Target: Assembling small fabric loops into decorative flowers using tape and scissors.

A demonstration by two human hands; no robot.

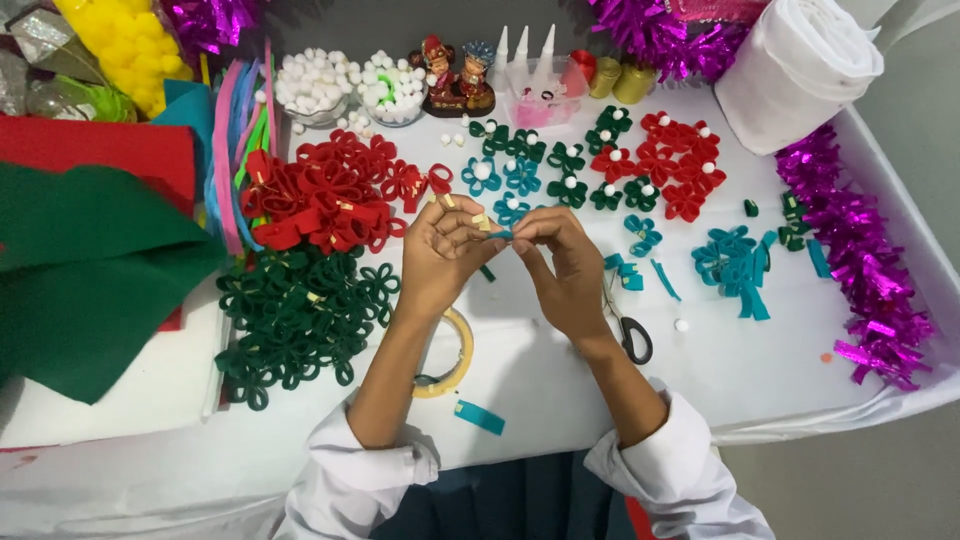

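My left hand (440, 255) and my right hand (565, 265) meet over the middle of the white table (760, 370), fingertips pinched together on a small teal felt strip (503, 234). Bits of tan tape stick to my left fingers. Just beyond the hands lie teal felt flowers (500, 178) with white pompom centres. A roll of tan tape (452, 365) lies under my left wrist, and scissors (630, 335) rest under my right wrist. A loose teal strip (480, 417) sits near the table's front edge.
Piles of red felt loops (320, 195) and green felt loops (295, 320) lie left. Finished green and red flowers (650, 165) and teal loops (735, 265) lie right. Bowls of white pompoms (345, 85), figurines, glue bottles, purple tinsel (865, 260), a white roll (795, 70), and felt sheets (90, 260) surround them.
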